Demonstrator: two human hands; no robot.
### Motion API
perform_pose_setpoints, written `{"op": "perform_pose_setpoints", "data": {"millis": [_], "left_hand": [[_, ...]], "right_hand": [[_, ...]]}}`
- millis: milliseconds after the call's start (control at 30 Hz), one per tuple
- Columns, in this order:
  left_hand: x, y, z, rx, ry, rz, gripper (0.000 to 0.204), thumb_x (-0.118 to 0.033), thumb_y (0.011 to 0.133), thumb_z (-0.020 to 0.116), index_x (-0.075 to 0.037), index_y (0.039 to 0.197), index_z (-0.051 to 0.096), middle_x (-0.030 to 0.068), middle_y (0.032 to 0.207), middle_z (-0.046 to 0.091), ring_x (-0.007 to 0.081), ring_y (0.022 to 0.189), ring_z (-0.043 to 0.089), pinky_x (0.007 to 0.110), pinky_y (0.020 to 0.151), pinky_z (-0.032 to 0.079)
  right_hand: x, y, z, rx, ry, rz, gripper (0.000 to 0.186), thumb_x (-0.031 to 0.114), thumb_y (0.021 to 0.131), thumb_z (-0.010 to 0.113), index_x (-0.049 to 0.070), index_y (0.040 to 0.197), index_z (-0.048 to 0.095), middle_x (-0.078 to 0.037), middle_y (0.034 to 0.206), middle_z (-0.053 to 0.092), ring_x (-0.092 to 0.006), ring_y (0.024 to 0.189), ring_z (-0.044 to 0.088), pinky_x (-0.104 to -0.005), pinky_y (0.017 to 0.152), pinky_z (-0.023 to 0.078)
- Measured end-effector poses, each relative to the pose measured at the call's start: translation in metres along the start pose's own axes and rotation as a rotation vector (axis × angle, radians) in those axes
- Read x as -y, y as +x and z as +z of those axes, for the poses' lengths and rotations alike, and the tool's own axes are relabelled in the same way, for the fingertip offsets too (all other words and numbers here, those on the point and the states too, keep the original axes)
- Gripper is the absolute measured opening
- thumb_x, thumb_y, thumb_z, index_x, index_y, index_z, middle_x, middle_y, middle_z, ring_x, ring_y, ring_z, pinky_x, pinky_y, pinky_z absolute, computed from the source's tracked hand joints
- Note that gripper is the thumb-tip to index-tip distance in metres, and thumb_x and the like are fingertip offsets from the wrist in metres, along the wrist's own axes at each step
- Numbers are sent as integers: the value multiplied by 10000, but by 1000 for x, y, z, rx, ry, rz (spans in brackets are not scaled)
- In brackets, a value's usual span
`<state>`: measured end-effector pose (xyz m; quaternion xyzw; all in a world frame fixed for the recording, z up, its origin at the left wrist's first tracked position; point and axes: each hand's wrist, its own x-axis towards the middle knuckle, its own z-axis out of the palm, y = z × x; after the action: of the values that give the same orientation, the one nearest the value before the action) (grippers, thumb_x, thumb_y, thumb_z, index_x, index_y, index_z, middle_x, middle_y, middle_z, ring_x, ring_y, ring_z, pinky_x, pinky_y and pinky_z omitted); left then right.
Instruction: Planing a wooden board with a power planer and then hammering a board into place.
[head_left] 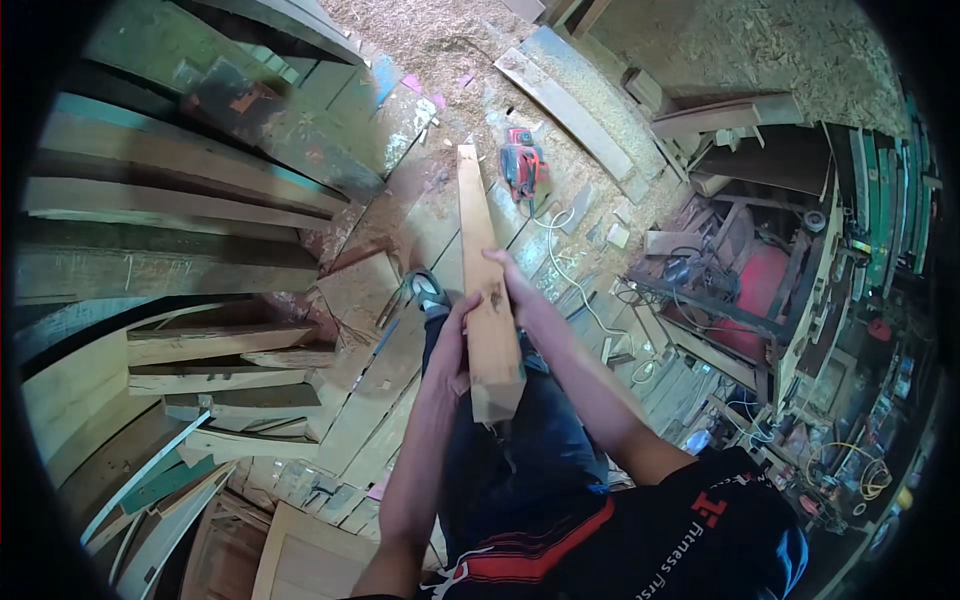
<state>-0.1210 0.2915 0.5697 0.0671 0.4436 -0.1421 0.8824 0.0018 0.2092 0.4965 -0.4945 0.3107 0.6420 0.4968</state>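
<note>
Nearest, the squared timber has its blunt end over the person's dark trousers, its length running away from the body. The left hand grips its left side, the right hand its right, slightly farther along — a staggered hold, probably for balance. Beyond, right of the timber's far end, lies a red power tool — its pale cord trailing nearer; farther right, a plank.

2 hands, 1 held wd. beam, 1 red pwr. tool, 1 shoe vis.
</note>
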Motion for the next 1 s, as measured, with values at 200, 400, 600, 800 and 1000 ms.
{"op": "perform_pose_setpoints", "data": {"millis": [200,400,600,800,1000], "left_hand": [[-39,12,78,-35,100,-21,700,-556,794,627,-32,1244,513,125,1118,606,270,1016,609,414,883,498],[-22,17,84,11,-103,9,799,-602,764,582,-54,1326,434,162,1168,556,291,1059,581,453,921,470],[42,12,63,123,-229,39,787,-584,816,539,48,1280,465,170,1184,577,305,1057,585,475,929,452],[93,27,43,37,-375,110,571,-293,871,604,48,1300,443,175,1220,574,311,1078,593,454,941,475],[111,25,35,-18,-276,282,549,-280,889,581,1,1335,429,193,1227,569,312,1070,601,446,901,506]], "right_hand": [[76,-58,5,-95,-54,-131,615,574,749,581,50,1071,588,-147,873,625,-303,699,620,-442,666,530],[83,-55,-25,340,196,-79,600,547,780,584,45,1111,582,-162,887,639,-328,724,637,-461,666,533],[45,-92,-32,297,171,-269,621,578,835,548,60,1177,555,-128,918,648,-232,768,658,-391,694,551],[15,-85,-66,318,258,-296,757,626,826,524,17,1273,471,-166,1012,608,-294,889,638,-427,778,527],[35,-116,-134,108,-158,-2,764,634,836,496,15,1282,457,-162,986,602,-303,888,627,-424,806,514]]}}
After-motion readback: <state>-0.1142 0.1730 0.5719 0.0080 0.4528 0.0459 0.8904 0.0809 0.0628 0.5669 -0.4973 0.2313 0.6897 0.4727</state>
